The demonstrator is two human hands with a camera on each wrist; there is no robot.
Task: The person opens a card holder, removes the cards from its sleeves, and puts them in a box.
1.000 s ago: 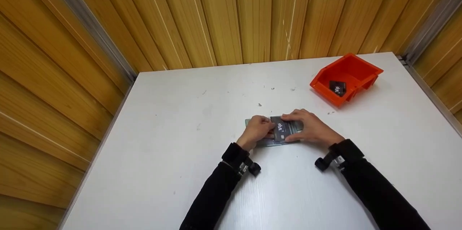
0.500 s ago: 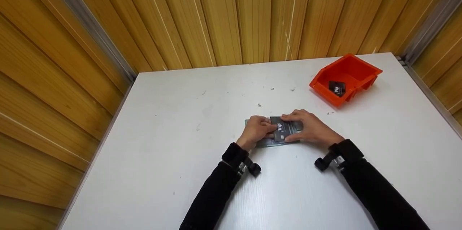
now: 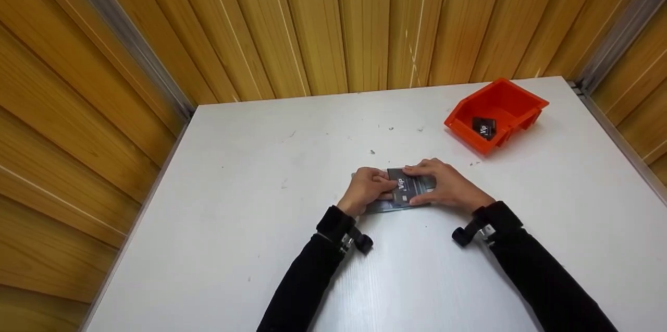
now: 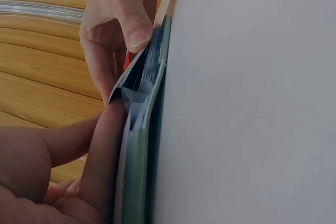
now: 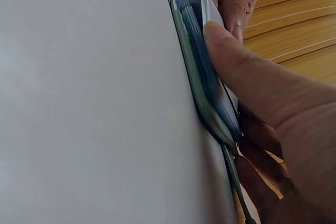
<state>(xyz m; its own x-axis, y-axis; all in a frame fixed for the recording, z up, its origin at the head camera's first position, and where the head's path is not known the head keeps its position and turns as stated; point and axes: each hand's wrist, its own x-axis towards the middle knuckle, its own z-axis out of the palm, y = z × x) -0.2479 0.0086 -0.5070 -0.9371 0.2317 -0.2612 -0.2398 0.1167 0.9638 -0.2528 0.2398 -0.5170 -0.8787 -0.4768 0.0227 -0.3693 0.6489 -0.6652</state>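
Observation:
A green card holder [image 3: 384, 207] with clear sleeves lies on the white table, its layered pages [image 4: 152, 59] seen from the side in the left wrist view. Over it is a black card [image 3: 409, 189] marked "Vip". My right hand [image 3: 454, 186] holds this card across its width, thumb [image 5: 226, 43] on the near edge and fingers on the far edge. At the card's left edge, my left hand [image 3: 365, 190] pinches with thumb and finger, beside a lifted clear sleeve [image 4: 137, 100]. My fingers hide part of the holder's left side.
An orange bin [image 3: 482, 145] stands toward the back right of the white table [image 3: 250, 175], with black Vip cards [image 3: 484, 127] inside. Wood-patterned panels [image 3: 312, 24] rise behind the table and at both sides.
My left finger has shifted slightly right onto the card's left edge. The right hand keeps its hold, and the whole view has drifted slightly.

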